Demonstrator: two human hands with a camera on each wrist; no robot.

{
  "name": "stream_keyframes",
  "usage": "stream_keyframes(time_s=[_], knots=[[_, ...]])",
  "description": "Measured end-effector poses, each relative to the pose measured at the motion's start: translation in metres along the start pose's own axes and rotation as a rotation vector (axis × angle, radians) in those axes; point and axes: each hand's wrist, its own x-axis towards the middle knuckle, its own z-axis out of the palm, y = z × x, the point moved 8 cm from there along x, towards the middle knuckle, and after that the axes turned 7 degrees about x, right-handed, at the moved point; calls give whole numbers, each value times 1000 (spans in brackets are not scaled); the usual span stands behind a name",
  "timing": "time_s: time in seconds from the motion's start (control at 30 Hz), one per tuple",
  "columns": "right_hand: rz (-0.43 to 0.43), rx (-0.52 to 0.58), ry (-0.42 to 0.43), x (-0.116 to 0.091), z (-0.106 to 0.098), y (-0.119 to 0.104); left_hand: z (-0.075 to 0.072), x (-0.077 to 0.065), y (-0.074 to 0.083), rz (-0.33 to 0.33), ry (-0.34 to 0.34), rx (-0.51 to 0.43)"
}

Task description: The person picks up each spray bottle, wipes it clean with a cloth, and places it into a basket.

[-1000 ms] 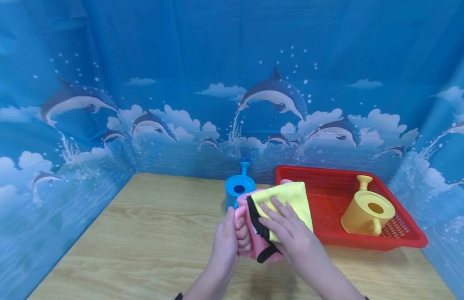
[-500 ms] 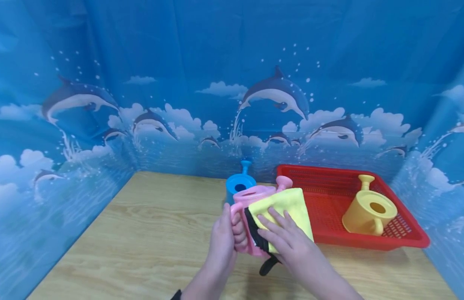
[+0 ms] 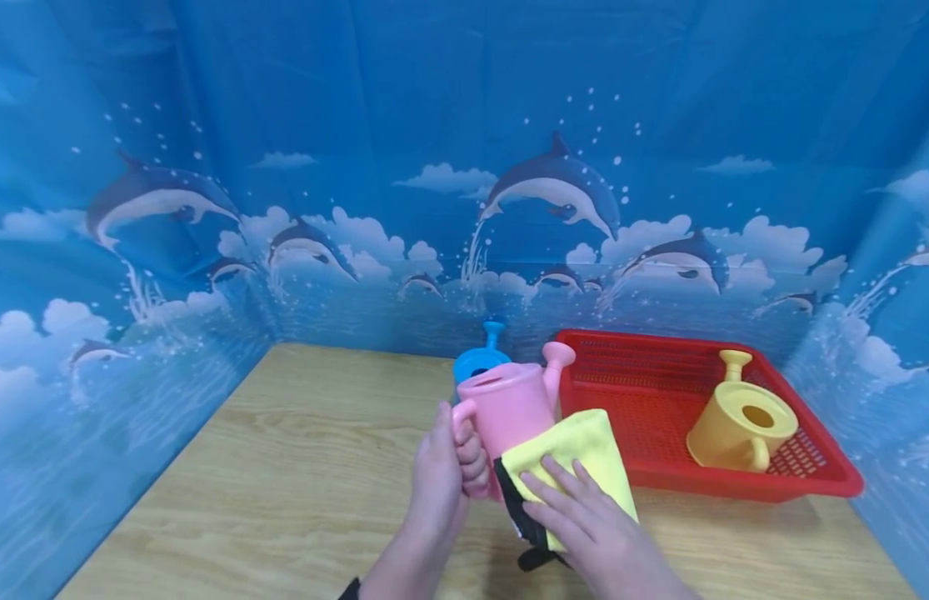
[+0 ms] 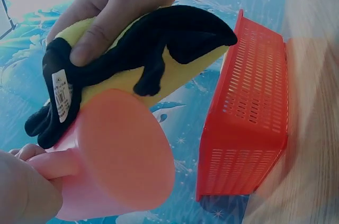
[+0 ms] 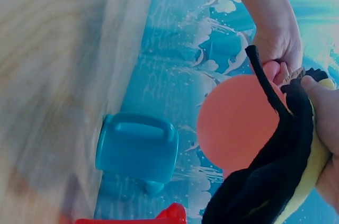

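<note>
My left hand [image 3: 443, 467] grips the handle of a pink toy watering can [image 3: 509, 408], held above the table with its spout toward the back right. In the left wrist view the can's round flat base [image 4: 127, 150] is seen. My right hand [image 3: 584, 517] holds a folded yellow cloth [image 3: 584, 450] with black edging, fingers spread over its front. Its thumb [image 4: 92, 44] lies on the black side, where a white label [image 4: 62, 96] shows. The cloth is against the can's lower side.
A blue watering can [image 3: 479, 360] stands behind the pink one, partly hidden. At the right, a red perforated basket [image 3: 741, 487] holds a yellow watering can [image 3: 741, 425]. A dolphin-print curtain [image 3: 449, 208] borders the wooden table [image 3: 284, 483].
My right hand and the cloth have slid down the pink watering can, uncovering its upper body and spout. The can has tilted a little, and my left hand keeps its grip.
</note>
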Motion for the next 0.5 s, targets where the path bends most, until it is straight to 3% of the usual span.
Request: stream_keyframes(time_s=[0.13,0.33,0.5], knots=[[21,-10,53,3,-4,4,3,-1,-1,8,-33,20],[-21,-53,218,16,-15,11,11,-3,-6,-22,-84,71],[25,-52,226,28,-22,22,14,-4,-10,-48,-93,73]])
